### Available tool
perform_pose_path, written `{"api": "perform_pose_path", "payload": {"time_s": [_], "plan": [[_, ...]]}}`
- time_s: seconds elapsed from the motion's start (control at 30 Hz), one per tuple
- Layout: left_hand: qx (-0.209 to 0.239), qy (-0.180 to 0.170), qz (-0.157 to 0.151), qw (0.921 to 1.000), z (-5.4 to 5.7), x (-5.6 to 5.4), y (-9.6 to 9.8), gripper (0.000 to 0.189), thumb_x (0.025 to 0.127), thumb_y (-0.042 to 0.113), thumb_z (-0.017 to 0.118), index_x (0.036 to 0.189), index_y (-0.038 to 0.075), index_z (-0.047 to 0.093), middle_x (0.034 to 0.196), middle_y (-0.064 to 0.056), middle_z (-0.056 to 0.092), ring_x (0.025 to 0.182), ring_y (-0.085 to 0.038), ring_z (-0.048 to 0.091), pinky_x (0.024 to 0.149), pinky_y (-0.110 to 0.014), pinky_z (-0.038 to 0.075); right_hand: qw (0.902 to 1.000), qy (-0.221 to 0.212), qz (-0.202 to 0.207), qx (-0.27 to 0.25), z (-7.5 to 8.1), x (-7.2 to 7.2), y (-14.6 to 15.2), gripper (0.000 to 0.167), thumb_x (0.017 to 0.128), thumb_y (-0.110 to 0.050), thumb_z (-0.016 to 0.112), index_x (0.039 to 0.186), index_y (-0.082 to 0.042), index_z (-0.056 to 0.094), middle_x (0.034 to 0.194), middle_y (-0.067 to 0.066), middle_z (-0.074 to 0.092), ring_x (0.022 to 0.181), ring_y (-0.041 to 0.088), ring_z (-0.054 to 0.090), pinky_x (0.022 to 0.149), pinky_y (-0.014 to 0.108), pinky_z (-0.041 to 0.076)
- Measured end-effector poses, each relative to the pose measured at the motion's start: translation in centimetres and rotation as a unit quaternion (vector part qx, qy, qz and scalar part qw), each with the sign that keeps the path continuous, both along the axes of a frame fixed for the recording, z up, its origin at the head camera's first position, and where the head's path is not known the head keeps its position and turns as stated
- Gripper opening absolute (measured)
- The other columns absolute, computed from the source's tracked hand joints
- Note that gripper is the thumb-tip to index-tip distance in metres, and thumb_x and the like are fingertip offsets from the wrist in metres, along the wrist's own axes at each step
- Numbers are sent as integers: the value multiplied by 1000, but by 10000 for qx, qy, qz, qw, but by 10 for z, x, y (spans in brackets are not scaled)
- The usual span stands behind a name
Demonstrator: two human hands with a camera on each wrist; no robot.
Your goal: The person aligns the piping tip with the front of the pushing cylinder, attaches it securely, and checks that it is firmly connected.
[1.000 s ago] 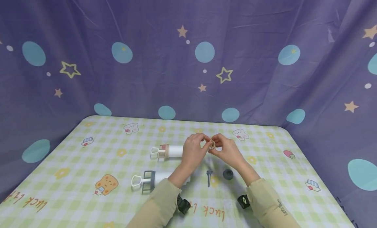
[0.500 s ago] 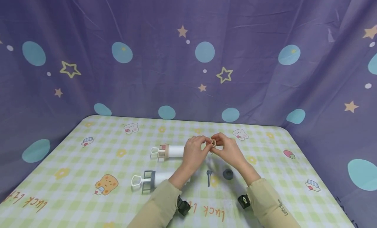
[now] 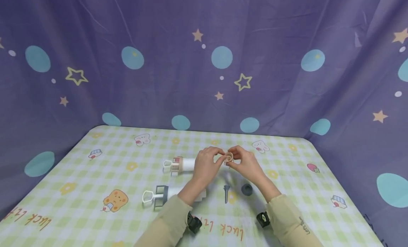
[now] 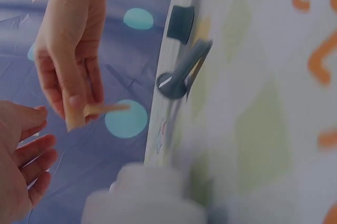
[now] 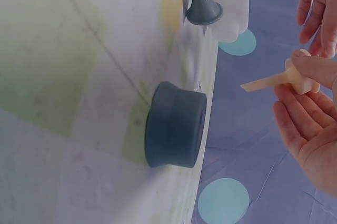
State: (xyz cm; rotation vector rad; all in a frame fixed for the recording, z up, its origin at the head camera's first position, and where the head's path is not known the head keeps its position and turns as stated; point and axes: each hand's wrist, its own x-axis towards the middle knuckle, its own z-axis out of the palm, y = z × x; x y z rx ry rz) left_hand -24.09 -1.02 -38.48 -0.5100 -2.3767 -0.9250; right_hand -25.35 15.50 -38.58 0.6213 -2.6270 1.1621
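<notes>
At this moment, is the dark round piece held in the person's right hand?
No, the dark round piece rests on the checked tablecloth, while the right hand pinches a beige piece.

A worktop patterned in pale green and white checks, with rounded far corners. Printed on it are yellow flowers, bunnies, cupcakes, a strawberry, a toast-shaped bear and orange lettering. Two white tubes lie on their sides, loop handles pointing left. The farther tube has a tan collar; the nearer tube has a dark grey one. Both are partly hidden. To the right of the nearer tube lies a small grey nozzle, its flared end away from the person and its narrow stem toward them. Near it, on the right, is a short, round, dark grey cap, the two apart.
</notes>
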Motion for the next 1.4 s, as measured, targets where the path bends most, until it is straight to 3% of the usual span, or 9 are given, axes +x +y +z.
{"api": "perform_pose_path", "payload": {"time_s": [0.2, 0.4, 0.63, 0.83, 1.4], "plan": [[-368, 29, 145, 9992, 3, -7, -16, 9, 80, 23, 69, 86, 16, 68, 90, 2, 67, 82, -15, 60, 74, -32, 45, 10000, -58, -47, 41, -1, -2, 0, 37, 76, -17, 73, 108, -9, 57, 105, 9, 64, 92, 27, 64, 79, 44, 50], [-835, -406, 305, 9952, 4, -11, -33, 12, 80, 23, 69, 90, 17, 68, 98, 1, 66, 92, -20, 60, 81, -38, 44, 9999, -77, -27, 91, -4, -6, -1, 38, 75, -17, 74, 108, -8, 58, 102, 8, 64, 91, 26, 64, 80, 44, 50], [-1460, -968, 340, 9839, 3, -13, -42, 22, 76, 25, 72, 95, 16, 68, 103, -4, 65, 95, -25, 58, 82, -40, 43, 9999, -132, 6, 47, -8, -9, -1, 39, 75, -15, 74, 110, -5, 58, 99, 8, 65, 90, 25, 63, 81, 43, 50], [-1939, -1429, 373, 9698, 0, -14, -45, 34, 75, 29, 73, 106, 15, 65, 108, -7, 61, 97, -28, 56, 83, -43, 43, 9997, -178, 24, 151, -9, -10, -1, 38, 76, -16, 73, 110, -7, 58, 98, 6, 65, 90, 24, 63, 81, 41, 50], [-2342, -2234, 289, 9457, -10, -17, -51, 49, 78, 33, 69, 121, 13, 56, 116, -9, 58, 105, -32, 53, 92, -48, 36, 9980, -264, 172, 551, -11, -13, -1, 39, 78, -18, 71, 114, -7, 60, 97, 3, 65, 88, 19, 62, 79, 37, 50]]}}
